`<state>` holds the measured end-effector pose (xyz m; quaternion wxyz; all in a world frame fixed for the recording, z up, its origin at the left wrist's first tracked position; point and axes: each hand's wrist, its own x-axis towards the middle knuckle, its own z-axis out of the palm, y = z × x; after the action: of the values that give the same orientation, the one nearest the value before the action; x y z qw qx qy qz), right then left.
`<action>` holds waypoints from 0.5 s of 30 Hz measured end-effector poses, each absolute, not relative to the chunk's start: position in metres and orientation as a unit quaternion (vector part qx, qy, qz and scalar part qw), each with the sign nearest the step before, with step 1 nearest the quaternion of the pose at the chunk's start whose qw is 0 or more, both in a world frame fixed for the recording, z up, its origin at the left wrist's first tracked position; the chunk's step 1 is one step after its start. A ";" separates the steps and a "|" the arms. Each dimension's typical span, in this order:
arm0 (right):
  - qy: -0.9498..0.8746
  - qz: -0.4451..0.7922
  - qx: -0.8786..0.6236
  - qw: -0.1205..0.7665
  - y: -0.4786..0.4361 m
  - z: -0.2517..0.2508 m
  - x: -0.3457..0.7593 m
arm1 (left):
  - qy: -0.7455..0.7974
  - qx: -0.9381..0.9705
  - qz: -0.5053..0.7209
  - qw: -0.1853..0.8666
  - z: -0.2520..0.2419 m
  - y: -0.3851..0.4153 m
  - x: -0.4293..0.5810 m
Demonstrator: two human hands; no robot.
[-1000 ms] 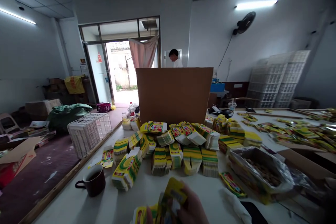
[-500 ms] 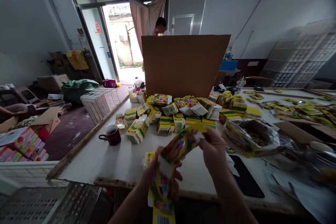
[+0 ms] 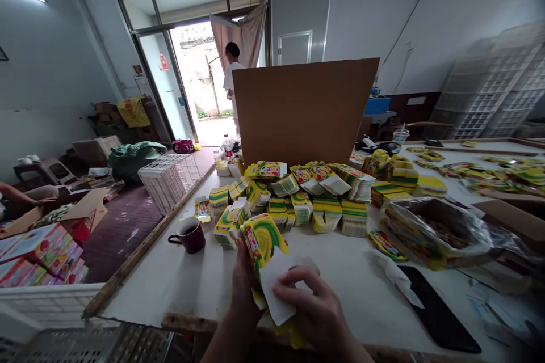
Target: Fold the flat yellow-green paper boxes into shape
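Where half a second ago both hands held a carton flat raised over the table edge, the left hand (image 3: 243, 278) now grips the yellow-green carton (image 3: 264, 241) upright at six o'clock. The right hand (image 3: 317, 309) presses its white flap (image 3: 279, 289), fingers curled over it. That suggests folding has begun; the brown mug (image 3: 189, 234) stands at nine o'clock of the carton.
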<state>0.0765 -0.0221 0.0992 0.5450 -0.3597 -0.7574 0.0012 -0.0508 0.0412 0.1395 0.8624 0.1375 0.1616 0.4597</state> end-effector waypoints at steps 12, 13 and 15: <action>-0.566 -0.054 -0.378 0.731 -0.013 0.179 0.107 | 0.235 0.091 0.448 0.858 0.122 0.041 -0.055; -0.563 -0.026 -0.372 0.737 -0.013 0.179 0.107 | 0.237 0.090 0.452 0.855 0.123 0.041 -0.056; -0.541 0.069 -0.368 0.753 -0.012 0.179 0.108 | 0.250 0.094 0.446 0.854 0.125 0.043 -0.056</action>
<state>0.1081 -0.0116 0.1788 0.7529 -0.3681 -0.5412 0.0687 -0.0562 0.0426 0.1254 0.8543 0.0944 0.2495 0.4460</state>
